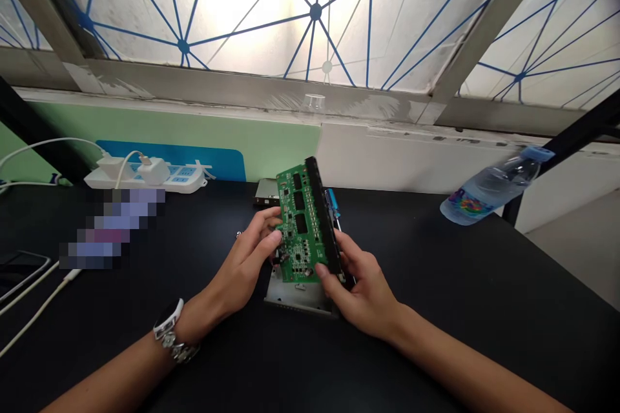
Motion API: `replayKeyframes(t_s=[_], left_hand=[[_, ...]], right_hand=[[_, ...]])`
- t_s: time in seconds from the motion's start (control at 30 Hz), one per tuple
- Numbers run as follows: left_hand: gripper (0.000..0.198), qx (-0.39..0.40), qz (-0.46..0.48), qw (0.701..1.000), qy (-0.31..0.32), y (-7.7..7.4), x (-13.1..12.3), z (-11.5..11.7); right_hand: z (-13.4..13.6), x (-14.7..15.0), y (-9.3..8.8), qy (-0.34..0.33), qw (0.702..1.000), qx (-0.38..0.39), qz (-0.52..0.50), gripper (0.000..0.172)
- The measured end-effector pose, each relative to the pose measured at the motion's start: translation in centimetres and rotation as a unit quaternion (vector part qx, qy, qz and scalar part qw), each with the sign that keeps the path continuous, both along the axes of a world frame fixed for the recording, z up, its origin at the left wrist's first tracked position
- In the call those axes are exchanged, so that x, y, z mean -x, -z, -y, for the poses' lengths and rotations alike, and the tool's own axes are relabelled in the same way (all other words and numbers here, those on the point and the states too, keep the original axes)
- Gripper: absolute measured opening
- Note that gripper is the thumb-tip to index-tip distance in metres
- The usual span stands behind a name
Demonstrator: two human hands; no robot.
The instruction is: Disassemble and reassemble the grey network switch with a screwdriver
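A green circuit board (pixel 296 226) with a long black connector strip (pixel 323 216) along its right edge is held up, tilted, between my hands. My left hand (pixel 254 255) grips its left edge, thumb on the front face. My right hand (pixel 361 284) is closed on the lower right corner, its thumb over the board's bottom edge. Below the board a metal casing (pixel 300 297) lies on the table, partly hidden by the board and my right hand. Behind the board sits a small metal box (pixel 267 192), and a blue-topped screwdriver-like tool (pixel 333 201) shows past the strip.
The black table (pixel 436 335) runs up to the wall under the window. A white power strip (pixel 145 174) with chargers and cables lies back left, a phone (pixel 22 271) at far left. At the right a plastic water bottle (pixel 494 187) appears tilted. A clear cup (pixel 314 103) is on the sill.
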State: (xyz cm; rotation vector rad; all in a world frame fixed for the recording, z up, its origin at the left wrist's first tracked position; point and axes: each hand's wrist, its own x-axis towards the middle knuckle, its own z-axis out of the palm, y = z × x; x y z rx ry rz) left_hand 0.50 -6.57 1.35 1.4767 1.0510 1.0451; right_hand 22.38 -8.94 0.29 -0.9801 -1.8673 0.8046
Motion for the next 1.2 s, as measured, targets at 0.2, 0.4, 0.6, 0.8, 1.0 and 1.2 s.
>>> replayKeyframes(t_s=[0.2,0.4,0.6,0.8,1.0,1.2], left_hand=[[0.068,0.013,0.078,0.996,0.046,0.0,-0.9,0.7],[0.086,-0.015,0.027,0.999,0.043,-0.5,-0.8,0.7],[0.086,-0.018,0.031,0.999,0.026,-0.6,-0.6,0.6],[0.088,-0.018,0.003,1.0,-0.005,-0.7,-0.4,0.4],[0.091,-0.029,0.013,1.0,-0.004,-1.0,-0.6,0.8],[0.093,-0.035,0.003,0.999,-0.013,-1.1,-0.5,0.8]], right_hand=[[0.7,0.3,0.1,-0.017,0.991,-0.115,0.066,0.076],[1.0,0.5,-0.9,-0.07,0.978,-0.182,0.074,0.094],[0.5,0.1,-1.7,-0.068,0.969,-0.234,0.038,0.072],[0.5,0.0,-2.5,-0.021,0.946,-0.32,0.041,0.042],[1.2,-0.2,-3.1,0.004,0.907,-0.409,0.097,0.023],[1.5,0.0,-3.5,0.011,0.902,-0.413,0.122,0.016]])
